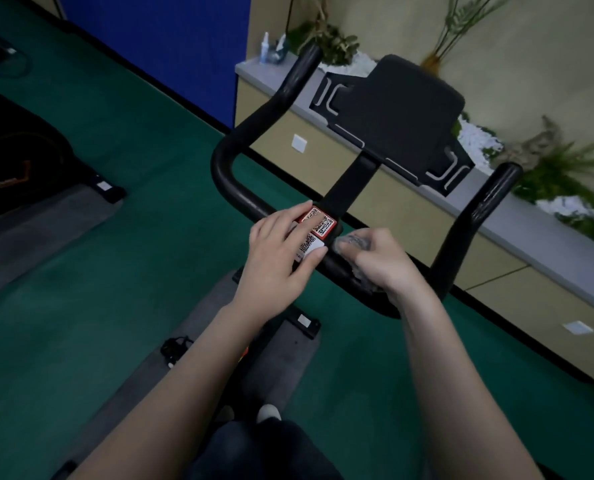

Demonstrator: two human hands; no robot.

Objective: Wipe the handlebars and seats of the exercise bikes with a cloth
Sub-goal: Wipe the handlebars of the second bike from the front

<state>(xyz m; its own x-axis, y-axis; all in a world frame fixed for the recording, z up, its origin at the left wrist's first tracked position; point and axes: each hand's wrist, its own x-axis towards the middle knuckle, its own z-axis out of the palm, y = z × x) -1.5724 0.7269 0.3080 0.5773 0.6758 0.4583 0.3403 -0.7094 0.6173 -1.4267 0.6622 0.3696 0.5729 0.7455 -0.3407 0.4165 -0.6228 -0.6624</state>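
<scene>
- Head view: the right hand curls over a small grey cloth, bunching it against the black handlebar directly under its fingers.
- The left hand lies nearly flat, fingers relaxed, on the stickers at the bar's centre, just beside the right hand.
- The cloth looks soft and light, and likely to slip on the smooth tube, so wrapping it round the bar should serve best.
- The bar looks rigid and should bear firm pressure.
- No seat is in view.

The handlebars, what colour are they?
Black. The handlebars show best in the head view.
</scene>
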